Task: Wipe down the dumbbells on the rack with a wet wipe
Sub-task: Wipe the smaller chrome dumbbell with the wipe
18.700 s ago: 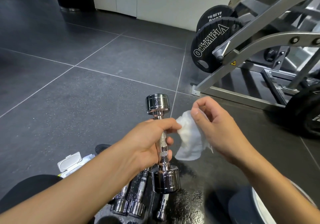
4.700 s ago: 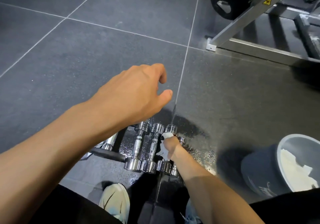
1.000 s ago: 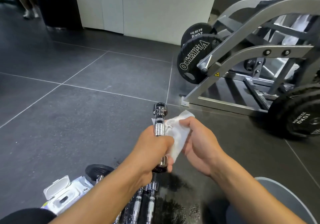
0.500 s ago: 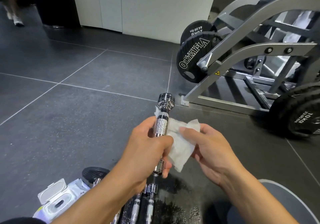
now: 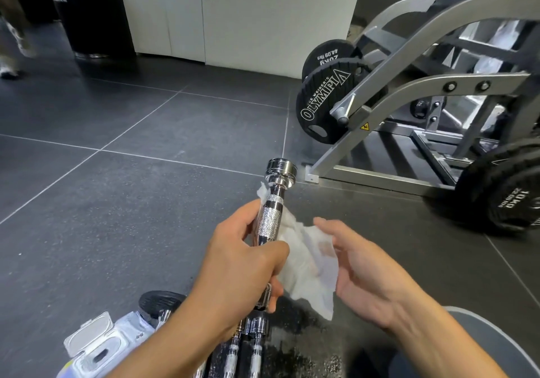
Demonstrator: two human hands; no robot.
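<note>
Left hand: the left hand [image 5: 242,263] is wrapped in a fist around the lower part of the handle of one chrome dumbbell [image 5: 273,211], which it holds nearly upright above the floor.
Held dumbbell: one; its upper head points up and away, its knurled grip shows above the fist, and its lower head peeks out under the fist.
Right hand: the right hand [image 5: 368,272] is spread, palm turned toward the left, fingers loosely extended; it clamps nothing, though the wipe lies against its palm and fingers.
Wet wipe: one crumpled white wet wipe [image 5: 309,263] hangs between the two hands, one corner reaching behind the handle and showing on its left side, the rest draped down against the right hand.
Dumbbells below: at least two more chrome dumbbells on the rack [image 5: 245,351] show at the bottom edge, side by side under the left forearm; whether there are more I cannot tell, since the arm hides that spot.
Wipes pack: one wipes pack [image 5: 99,351], its flip lid open, lies on the floor at lower left.
Floor: dark tiled floor [image 5: 117,202], with a wet-looking patch under the hands.
Weight plates: three black weight plates [image 5: 324,100] show on one grey machine frame [image 5: 409,91] at right.
Bin: one grey bin [image 5: 479,345] shows in part at lower right.
</note>
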